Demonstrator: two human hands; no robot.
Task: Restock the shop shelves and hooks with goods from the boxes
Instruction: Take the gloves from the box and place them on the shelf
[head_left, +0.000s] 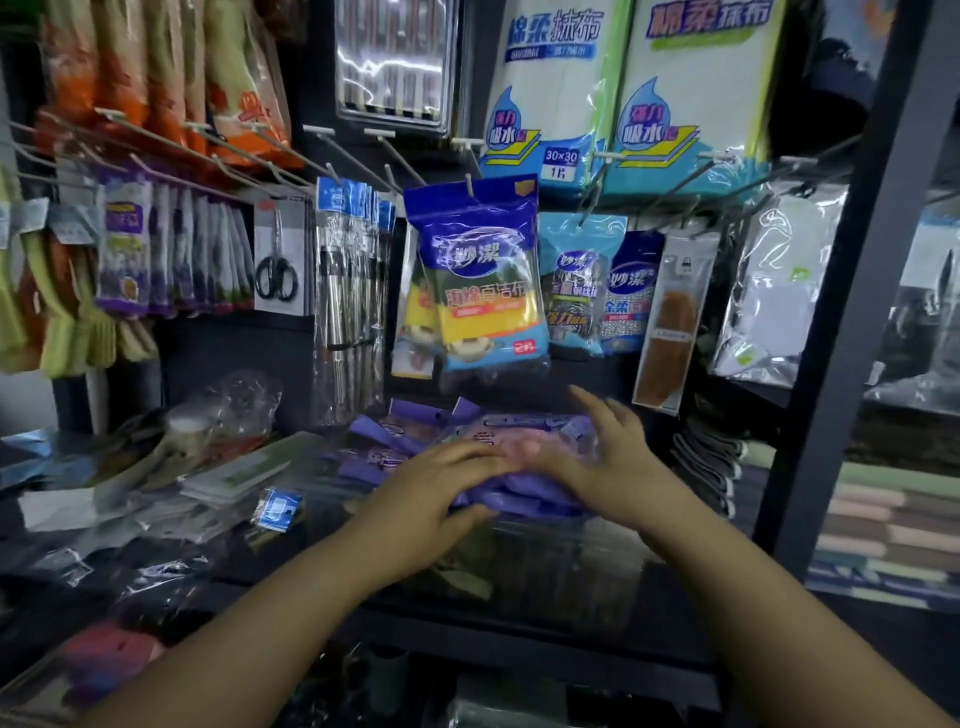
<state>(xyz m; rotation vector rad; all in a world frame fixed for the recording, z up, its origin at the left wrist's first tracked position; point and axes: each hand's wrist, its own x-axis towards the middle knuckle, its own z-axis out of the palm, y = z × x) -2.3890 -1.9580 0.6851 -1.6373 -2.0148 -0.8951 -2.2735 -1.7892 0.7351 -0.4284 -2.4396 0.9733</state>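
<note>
Motion blur smears the purple packets (519, 447) and fingers (498, 457).
</note>
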